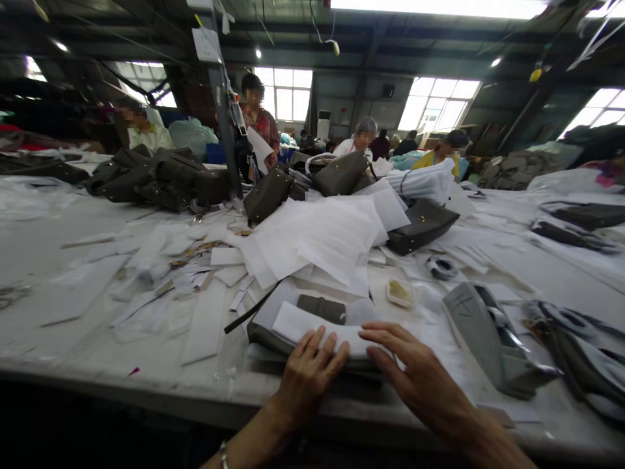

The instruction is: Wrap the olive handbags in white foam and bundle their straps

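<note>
A dark olive bag point(319, 307) lies flat at the near edge of the table, partly covered by a sheet of white paper point(312, 326). My left hand point(308, 372) lies flat on the paper's near edge, fingers stretched out. My right hand point(415, 371) rests just to the right on the same paper and bag, fingers spread and flat. Neither hand grips anything. A dark strap point(251, 311) sticks out from the bag to the left.
A stack of white paper sheets point(322, 238) lies behind the bag. More olive bags point(161, 176) are piled at the back. A small dish point(400, 293), a tape roll point(442, 267) and a grey bag panel point(488, 339) lie right. Several people work beyond the table.
</note>
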### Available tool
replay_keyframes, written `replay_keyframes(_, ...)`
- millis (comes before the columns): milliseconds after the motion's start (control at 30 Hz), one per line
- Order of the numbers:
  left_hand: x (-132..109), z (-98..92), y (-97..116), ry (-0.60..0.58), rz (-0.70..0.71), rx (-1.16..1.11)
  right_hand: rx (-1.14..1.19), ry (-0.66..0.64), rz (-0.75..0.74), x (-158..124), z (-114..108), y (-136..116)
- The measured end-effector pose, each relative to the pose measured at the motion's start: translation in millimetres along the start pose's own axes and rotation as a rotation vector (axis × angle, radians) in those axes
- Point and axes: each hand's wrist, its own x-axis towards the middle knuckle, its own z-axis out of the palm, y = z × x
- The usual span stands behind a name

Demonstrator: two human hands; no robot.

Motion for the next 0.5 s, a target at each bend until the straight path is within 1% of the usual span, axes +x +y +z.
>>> replay_keyframes(67,-1.4,0.6,4.7,0.035,-0.014,0.000,0.017,-0.187,-0.049,39.8,22.9,-4.3)
replay_keyframes(100,-1.2,1.3,6.1,0.044,-0.017,0.001,-0.002,-0.272,-0.051,57.2,32.5,-0.7)
replay_keyframes(133,-0.7,2.1,6.9,0.052,-0.019,0.002,-0.032,-0.346,-0.035,73.2,41.0,6.8)
replay_keyframes(200,1.0,2.8,7.3,0.069,-0.022,0.005,-0.097,-0.449,0.035,102.7,55.0,30.7)
replay_keyframes(267,2.5,2.3,7.2,0.059,-0.018,0.007,-0.137,-0.480,0.112,131.0,64.8,60.2)
replay_keyframes(333,3.0,0.9,6.9,0.040,-0.017,0.003,-0.152,-0.471,0.161,160.5,69.0,89.1)
replay_keyframes(400,2.4,-0.4,6.6,0.022,-0.023,-0.011,-0.160,-0.442,0.191,191.6,67.4,114.1)
replay_keyframes(500,0.8,-1.1,5.6,0.001,-0.019,-0.032,-0.157,-0.368,0.209,234.5,59.6,143.9)
